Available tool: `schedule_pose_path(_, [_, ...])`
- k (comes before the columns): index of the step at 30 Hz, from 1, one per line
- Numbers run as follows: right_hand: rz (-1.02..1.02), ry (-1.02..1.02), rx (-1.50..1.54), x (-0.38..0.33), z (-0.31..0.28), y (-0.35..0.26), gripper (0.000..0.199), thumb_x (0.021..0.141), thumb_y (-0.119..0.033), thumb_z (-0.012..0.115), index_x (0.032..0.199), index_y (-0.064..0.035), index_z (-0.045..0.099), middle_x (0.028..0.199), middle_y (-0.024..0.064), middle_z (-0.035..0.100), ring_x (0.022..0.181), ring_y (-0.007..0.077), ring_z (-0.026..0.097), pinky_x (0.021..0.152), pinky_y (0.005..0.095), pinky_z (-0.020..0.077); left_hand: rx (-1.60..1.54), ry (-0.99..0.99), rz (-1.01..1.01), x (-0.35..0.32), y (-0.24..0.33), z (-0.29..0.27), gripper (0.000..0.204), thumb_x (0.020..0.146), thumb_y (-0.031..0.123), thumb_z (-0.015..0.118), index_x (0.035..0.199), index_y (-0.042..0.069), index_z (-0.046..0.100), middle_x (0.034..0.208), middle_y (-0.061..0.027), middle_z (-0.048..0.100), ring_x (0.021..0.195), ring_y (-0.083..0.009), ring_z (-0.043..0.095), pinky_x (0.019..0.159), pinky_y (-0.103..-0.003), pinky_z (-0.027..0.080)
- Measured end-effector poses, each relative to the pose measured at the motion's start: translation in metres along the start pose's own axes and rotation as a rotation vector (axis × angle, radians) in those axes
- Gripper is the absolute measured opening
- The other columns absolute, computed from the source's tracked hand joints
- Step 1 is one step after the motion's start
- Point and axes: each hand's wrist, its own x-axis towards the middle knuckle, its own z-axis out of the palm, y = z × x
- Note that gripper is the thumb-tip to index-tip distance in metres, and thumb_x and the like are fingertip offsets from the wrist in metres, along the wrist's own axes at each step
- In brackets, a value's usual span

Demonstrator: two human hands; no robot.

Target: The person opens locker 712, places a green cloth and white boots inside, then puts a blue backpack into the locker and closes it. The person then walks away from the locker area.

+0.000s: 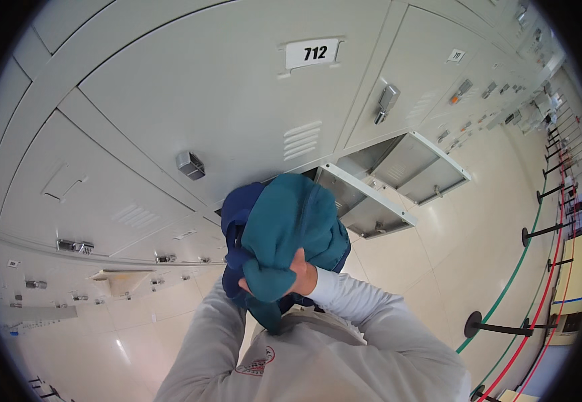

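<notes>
A thick, bundled teal and navy garment (281, 221) is held up in front of my chest, close to the lockers. My right hand (302, 275) grips its lower right side, with the thumb lying up over the teal cloth. Only a bit of my left hand (244, 285) shows at the lower left of the bundle; the cloth covers the rest of it, and it seems to hold that side. Whether the navy part is a second piece of clothing, I cannot tell. Behind the bundle, a locker door (361, 204) stands open at the right, and the bundle hides most of that locker's opening.
Grey lockers (237, 87) with metal latches fill the space ahead and to the left. Another locker door (415, 167) hangs open farther right. Pale tiled floor (431, 248) lies at the right, bounded by black posts (478, 325) with green and red ropes.
</notes>
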Motion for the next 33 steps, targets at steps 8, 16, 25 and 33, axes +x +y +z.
schedule_pose_path(8, [-0.007, 0.046, 0.048, 0.032, 0.026, 0.056, 0.017, 0.073, -0.020, 0.073, 0.088, -0.0112, 0.073, 0.095, 0.0085, 0.068, 0.090, 0.0283, 0.068, 0.082, 0.0420, 0.0525, -0.357, -0.027, -0.295, -0.086, -0.116, 0.012, 0.050, 0.089, 0.032, 0.068, 0.123, -0.003, 0.056, 0.082, -0.0079, 0.062, 0.073, -0.0166, 0.057, 0.068, -0.032, 0.045])
schedule_pose_path(16, [0.250, -0.262, 0.234, -0.009, 0.037, 0.074, 0.031, 0.080, -0.026, 0.070, 0.104, -0.0075, 0.068, 0.107, 0.0166, 0.067, 0.095, 0.0363, 0.066, 0.083, 0.0474, 0.0528, -0.536, -0.068, -0.367, -0.098, -0.168, 0.052, 0.050, 0.090, 0.032, 0.067, 0.124, -0.002, 0.055, 0.089, -0.0090, 0.062, 0.079, -0.0181, 0.057, 0.072, -0.033, 0.045])
schedule_pose_path(25, [0.807, -1.363, 0.105, 0.022, 0.007, 0.110, 0.042, 0.095, -0.035, 0.042, 0.120, -0.0057, 0.059, 0.121, 0.0213, 0.063, 0.106, 0.0432, 0.062, 0.092, 0.0543, 0.0472, -0.539, -0.041, -0.282, -0.092, -0.141, 0.048, 0.050, 0.090, 0.031, 0.066, 0.126, -0.002, 0.054, 0.096, -0.0102, 0.061, 0.086, -0.0198, 0.057, 0.077, -0.034, 0.046])
schedule_pose_path(33, [0.928, -0.873, -0.013, -0.016, 0.065, 0.187, 0.050, 0.096, -0.036, 0.039, 0.133, -0.0047, 0.052, 0.135, 0.0235, 0.053, 0.124, 0.0439, 0.049, 0.106, 0.0473, 0.0385, -0.555, -0.017, -0.284, -0.117, -0.137, 0.042, 0.049, 0.091, 0.030, 0.065, 0.127, -0.001, 0.053, 0.103, -0.0113, 0.060, 0.093, -0.0214, 0.057, 0.081, -0.035, 0.046])
